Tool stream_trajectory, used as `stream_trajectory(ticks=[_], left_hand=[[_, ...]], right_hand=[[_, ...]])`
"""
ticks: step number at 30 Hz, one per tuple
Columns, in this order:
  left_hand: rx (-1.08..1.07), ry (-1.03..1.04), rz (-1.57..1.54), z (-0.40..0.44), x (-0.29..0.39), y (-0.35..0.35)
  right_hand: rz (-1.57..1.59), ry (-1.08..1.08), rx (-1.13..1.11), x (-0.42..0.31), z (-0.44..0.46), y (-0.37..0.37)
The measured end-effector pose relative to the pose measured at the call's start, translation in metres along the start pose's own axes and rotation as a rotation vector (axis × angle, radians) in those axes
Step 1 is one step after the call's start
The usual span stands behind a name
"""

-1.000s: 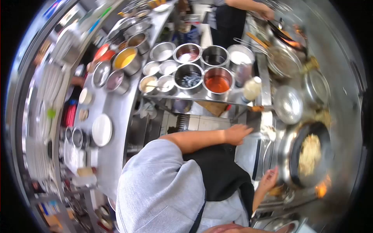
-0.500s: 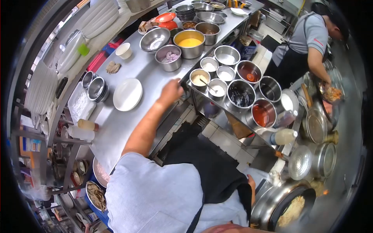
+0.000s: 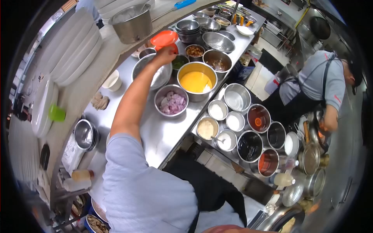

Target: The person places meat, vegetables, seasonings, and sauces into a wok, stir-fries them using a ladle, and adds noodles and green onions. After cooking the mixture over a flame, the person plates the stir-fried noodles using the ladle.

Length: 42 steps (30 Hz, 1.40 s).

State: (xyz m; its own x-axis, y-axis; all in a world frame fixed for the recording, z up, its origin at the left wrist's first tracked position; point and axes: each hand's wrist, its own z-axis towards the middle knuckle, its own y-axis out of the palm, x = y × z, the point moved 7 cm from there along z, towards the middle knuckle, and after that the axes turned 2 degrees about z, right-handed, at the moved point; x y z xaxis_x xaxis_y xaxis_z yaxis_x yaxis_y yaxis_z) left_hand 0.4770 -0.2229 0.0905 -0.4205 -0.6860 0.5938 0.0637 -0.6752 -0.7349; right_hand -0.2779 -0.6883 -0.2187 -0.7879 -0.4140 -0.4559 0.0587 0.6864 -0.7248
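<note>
My left hand reaches up the steel counter, its fingers curled at a red container beside a red-orange lid; what the fingertips hold is hidden. Under that forearm lies a perforated steel bowl. Close by are a pot of yellow liquid, a bowl of chopped purple onion and a bowl of browned cubes. My right hand is out of view.
Steel pots of sauces and powders, including a dark one, fill a side table. A wok sits at the bottom right. A co-worker stands at the right. Stacked plates line the left shelf.
My left hand has swung from the wok side across to the counter and up to the red container. My right hand has left the view. The view has turned towards the counter.
</note>
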Motion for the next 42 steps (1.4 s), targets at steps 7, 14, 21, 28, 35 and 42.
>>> stream_trajectory(ticks=[7, 14, 21, 28, 35, 42], left_hand=[[-0.576, 0.042, 0.454, 0.071, -0.066, 0.127], [-0.646, 0.076, 0.539, 0.071, -0.135, 0.206], [-0.748, 0.178, 0.573, 0.075, -0.099, 0.168], [-0.622, 0.176, 0.382, 0.080, -0.098, 0.128], [-0.505, 0.082, 0.151, 0.080, -0.099, 0.110], [-0.386, -0.111, -0.015, 0.076, -0.075, 0.071]], right_hand=[[-0.014, 0.135, -0.008, -0.042, -0.008, 0.009], [-0.020, 0.194, -0.016, -0.057, -0.009, 0.013], [-0.009, 0.214, -0.026, -0.065, -0.009, 0.016], [0.000, 0.220, -0.033, -0.062, -0.012, 0.022], [-0.001, 0.217, -0.043, -0.059, -0.016, 0.027], [0.016, 0.218, -0.051, -0.055, -0.022, 0.034]])
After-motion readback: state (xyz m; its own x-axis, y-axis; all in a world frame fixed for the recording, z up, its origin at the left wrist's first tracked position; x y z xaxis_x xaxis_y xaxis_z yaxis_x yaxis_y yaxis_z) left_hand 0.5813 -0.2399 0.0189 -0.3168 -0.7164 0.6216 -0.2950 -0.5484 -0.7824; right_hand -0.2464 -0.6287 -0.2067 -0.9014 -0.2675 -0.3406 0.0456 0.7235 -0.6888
